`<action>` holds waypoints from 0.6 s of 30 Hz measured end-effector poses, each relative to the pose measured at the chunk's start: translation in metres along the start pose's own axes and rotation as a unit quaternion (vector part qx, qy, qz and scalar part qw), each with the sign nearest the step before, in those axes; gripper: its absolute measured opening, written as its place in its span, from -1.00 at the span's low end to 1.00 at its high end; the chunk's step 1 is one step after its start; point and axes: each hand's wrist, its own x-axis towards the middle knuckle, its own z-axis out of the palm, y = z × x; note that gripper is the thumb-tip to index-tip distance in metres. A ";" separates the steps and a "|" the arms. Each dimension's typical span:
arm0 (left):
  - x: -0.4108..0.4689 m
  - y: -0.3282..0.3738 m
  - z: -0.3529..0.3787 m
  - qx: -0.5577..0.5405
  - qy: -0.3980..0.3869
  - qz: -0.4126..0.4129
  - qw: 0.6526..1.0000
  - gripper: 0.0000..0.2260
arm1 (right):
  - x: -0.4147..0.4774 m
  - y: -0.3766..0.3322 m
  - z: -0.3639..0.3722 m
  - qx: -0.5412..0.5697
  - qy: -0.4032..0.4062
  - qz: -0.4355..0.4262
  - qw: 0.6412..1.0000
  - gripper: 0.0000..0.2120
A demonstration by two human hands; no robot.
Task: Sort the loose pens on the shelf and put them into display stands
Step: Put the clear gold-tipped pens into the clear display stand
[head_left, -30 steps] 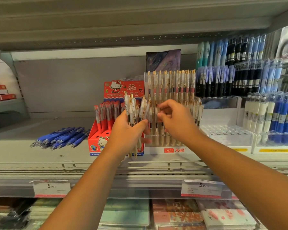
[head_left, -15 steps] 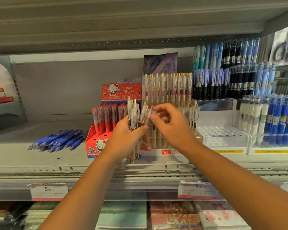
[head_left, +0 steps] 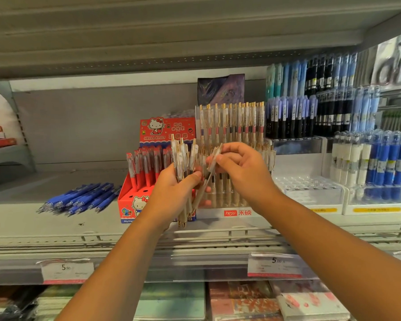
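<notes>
On the grey shop shelf (head_left: 79, 228), just in front of the clear display stand (head_left: 236, 213), the left hand (head_left: 171, 192) gripped a bundle of gold-clipped pens (head_left: 183, 154) while the right hand (head_left: 243, 172) pinched a single pen (head_left: 203, 188) beside it, loose blue pens (head_left: 79, 200) lying well left of the stand, whose front slots both hands hid.

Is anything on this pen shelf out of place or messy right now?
Yes. A heap of blue pens lies loose and flat on the shelf, left of the red Hello Kitty stand, whose red pens stand upright.
</notes>
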 end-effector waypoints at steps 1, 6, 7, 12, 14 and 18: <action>0.000 0.000 -0.001 0.014 0.008 0.008 1.000 -0.86 | 0.001 -0.001 -0.001 0.013 0.019 -0.002 1.000 -0.89; -0.001 0.001 -0.001 0.027 0.028 0.012 0.999 -0.89 | 0.003 -0.005 -0.009 0.021 0.128 -0.046 0.991 -0.85; -0.001 0.001 -0.001 0.037 0.028 0.013 0.999 -0.90 | 0.003 -0.004 -0.011 0.012 0.147 -0.059 0.987 -0.85; 0.001 -0.002 -0.003 0.068 0.025 0.012 0.997 -0.89 | 0.008 -0.002 -0.012 0.012 0.202 -0.071 0.977 -0.81; 0.001 -0.003 -0.003 0.061 0.013 0.012 0.998 -0.86 | 0.010 -0.001 -0.012 -0.010 0.211 -0.071 0.975 -0.75; 0.003 -0.004 -0.004 0.067 0.023 0.019 0.997 -0.85 | 0.011 0.002 -0.010 -0.115 0.215 -0.085 0.966 -0.79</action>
